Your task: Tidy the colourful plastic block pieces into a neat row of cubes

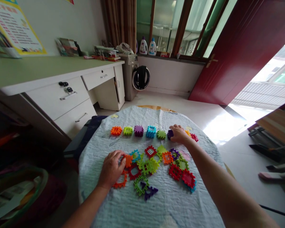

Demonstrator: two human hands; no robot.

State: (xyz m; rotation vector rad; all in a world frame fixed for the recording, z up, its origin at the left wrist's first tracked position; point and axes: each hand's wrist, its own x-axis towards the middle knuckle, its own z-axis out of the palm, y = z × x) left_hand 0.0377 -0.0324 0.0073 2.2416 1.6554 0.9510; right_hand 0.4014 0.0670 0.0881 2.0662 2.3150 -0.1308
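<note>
My left hand (112, 167) has its thumb and fingers closed on the edge of a solid orange interlocking tile (128, 161) at the left of a loose spread of tiles. Just below that hand lies an orange frame tile (121, 180). At the right of the back row, my right hand (178, 133) grips a dark purple stack of tiles (170, 134), partly hidden by its fingers. Left of it in the row stand a green stack (161, 135), a blue stack (151, 131) and a purple stack (139, 131). Yellow and red tiles (194, 137) show beyond the right wrist.
A light blue cloth (97, 199) covers the round table. Red tiles (174, 171), a green frame tile (141, 184) and a dark purple triangle (151, 192) lie nearer me. A desk (61, 71) stands left, a washing machine (129, 76) behind, and a red door (232, 53) right.
</note>
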